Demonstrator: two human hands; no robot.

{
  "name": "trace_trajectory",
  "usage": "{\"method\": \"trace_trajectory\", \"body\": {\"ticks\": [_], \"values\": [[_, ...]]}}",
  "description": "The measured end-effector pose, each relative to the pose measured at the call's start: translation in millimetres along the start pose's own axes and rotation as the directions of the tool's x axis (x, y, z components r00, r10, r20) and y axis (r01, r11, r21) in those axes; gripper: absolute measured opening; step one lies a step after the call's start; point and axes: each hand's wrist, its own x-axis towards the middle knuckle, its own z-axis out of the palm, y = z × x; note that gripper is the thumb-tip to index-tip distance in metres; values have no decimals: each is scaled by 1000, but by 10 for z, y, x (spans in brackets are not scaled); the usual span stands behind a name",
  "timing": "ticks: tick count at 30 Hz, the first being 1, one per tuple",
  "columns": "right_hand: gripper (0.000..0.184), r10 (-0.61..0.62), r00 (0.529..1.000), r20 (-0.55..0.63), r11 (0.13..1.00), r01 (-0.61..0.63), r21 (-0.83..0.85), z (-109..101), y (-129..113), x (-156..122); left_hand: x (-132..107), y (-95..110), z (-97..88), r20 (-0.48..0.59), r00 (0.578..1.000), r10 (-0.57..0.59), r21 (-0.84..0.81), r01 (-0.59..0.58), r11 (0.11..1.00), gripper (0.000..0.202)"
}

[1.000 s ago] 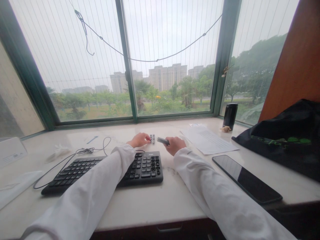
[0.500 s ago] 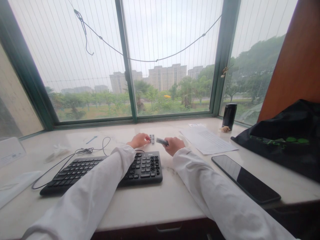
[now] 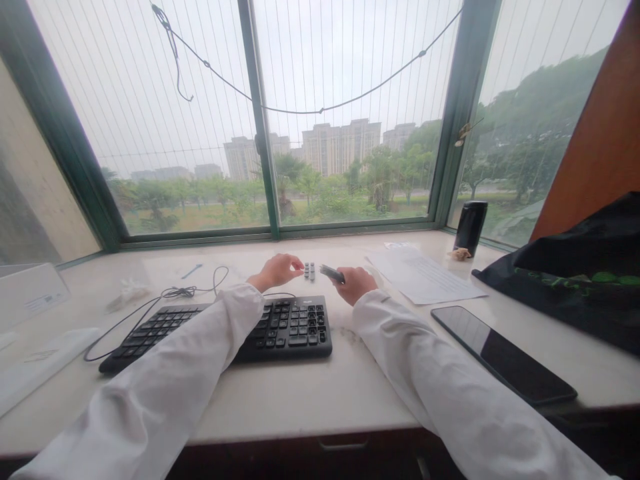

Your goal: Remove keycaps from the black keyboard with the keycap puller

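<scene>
Both my arms in white sleeves reach over a black keyboard (image 3: 290,323) toward the window. My left hand (image 3: 276,270) rests on the pale counter (image 3: 310,393) with its fingers bent, the fingertips just left of a small group of grey keycaps (image 3: 310,271). My right hand (image 3: 353,283) is closed around a small dark flat tool (image 3: 331,273) that points left toward those keycaps. The tool's tip is a little right of the keycaps.
A black phone (image 3: 503,355) lies face up at the right, with printed sheets (image 3: 425,277) behind it. A black cylinder (image 3: 471,227) stands by the window corner. A dark bag (image 3: 575,273) fills the far right. The keyboard's cable (image 3: 170,293) coils at the left, near a white box (image 3: 30,293).
The view has tilted slightly, shifting everything right and up. My left fingers have drawn a little away from the keycaps; my right hand still holds the tool.
</scene>
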Motion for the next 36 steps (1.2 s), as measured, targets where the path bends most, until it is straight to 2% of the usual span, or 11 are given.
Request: {"method": "trace_trajectory", "body": {"ticks": [4,7,8,10,12,14,17,21,27,36], "values": [[40,42,995,-95,946,-9,324,-57,-79,-11,-420,218,-188,-8,989,149,-74,-150,986,26],[46,136,987,-87,807,-60,587,-109,-193,-55,-776,364,-249,44,971,234,-120,-227,966,30],[47,171,984,-43,722,-96,685,-125,-238,-76,-877,408,-256,60,963,262,-134,-253,958,31],[49,201,974,103,476,-189,859,-153,-332,-127,-1036,492,-252,70,943,325,-171,-309,935,31],[54,163,962,220,236,-255,938,-178,-423,-186,-1141,568,-233,67,922,381,-182,-364,913,29],[55,149,962,226,84,-241,967,-196,-508,-251,-1205,628,-203,60,907,417,-164,-403,900,32],[54,177,958,224,-38,-220,975,-203,-624,-357,-1261,673,-151,52,899,434,-154,-422,893,34],[51,215,951,223,-78,-211,974,-171,-754,-496,-1292,682,-93,38,910,413,-199,-399,895,27],[50,219,940,262,-40,-260,965,-103,-863,-640,-1284,703,-83,25,909,417,-231,-400,887,19],[52,248,929,274,31,-291,956,-112,-911,-713,-1272,694,-64,3,896,444,-292,-424,857,15]]}}
